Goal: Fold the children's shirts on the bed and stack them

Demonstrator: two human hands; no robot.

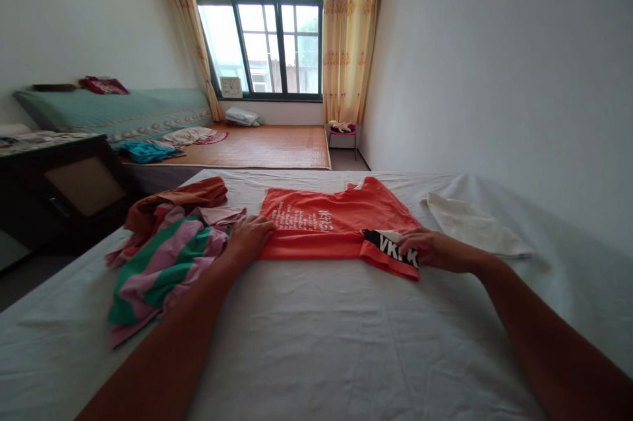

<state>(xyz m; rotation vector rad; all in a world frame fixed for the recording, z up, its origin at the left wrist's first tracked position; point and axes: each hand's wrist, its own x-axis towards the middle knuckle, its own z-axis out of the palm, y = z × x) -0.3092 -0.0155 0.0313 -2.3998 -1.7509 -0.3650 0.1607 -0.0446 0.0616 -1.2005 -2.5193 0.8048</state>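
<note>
An orange T-shirt (326,223) with white lettering lies spread on the white sheet of the bed (321,342), its near edge folded over. My left hand (250,236) rests flat on the shirt's left edge, fingers together. My right hand (428,251) pinches the folded sleeve with its black and white lettered band (390,246) at the shirt's right side.
A heap of clothes, pink and green striped (163,262) with brown pieces on top, lies left of the shirt. A folded white cloth (469,223) lies to the right, near the wall. Beyond the bed are a dark cabinet (64,183), a mat-covered platform (267,144) and a small stool (342,134).
</note>
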